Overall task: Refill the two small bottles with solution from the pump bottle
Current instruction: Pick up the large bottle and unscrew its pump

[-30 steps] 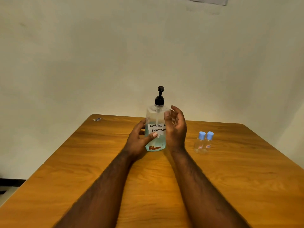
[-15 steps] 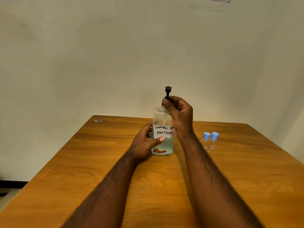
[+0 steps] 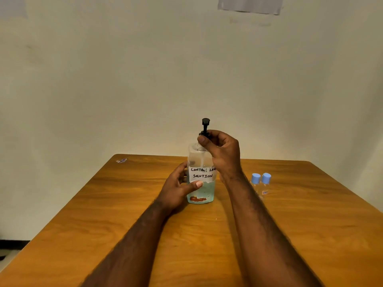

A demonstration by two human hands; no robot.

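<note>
We are steadying the clear plastic pump bottle (image 3: pixel 198 157) with our left hand (image 3: pixel 178 189). Its fingers are wrapping round the bottle's left side, and the thumb is lying across the front just below the white handwritten label (image 3: pixel 202 172). The bottle is standing upright on the brown wooden bench (image 3: pixel 196 235), about midway across and toward the far end, with pale blue-green liquid filling its lower part.

Our right hand (image 3: pixel 222 151) is gripping the neck of the same bottle, the thumb and curled fingers pinching the black collar. The black pump head (image 3: pixel 205 122) is sticking up above the knuckles.

Two small clear bottles with light blue caps are standing upright on the bench to the right of the pump bottle, just past our right forearm. The left small bottle (image 3: pixel 255 180) and the right small bottle (image 3: pixel 266 180) are sitting side by side; we cannot tell whether they are touching.

A small pale scrap (image 3: pixel 121 160) is lying near the far left corner of the bench. Behind it all the plain off-white wall (image 3: pixel 145 69) is rising, with a grey sheet (image 3: pixel 248 5) hanging at its top edge.
</note>
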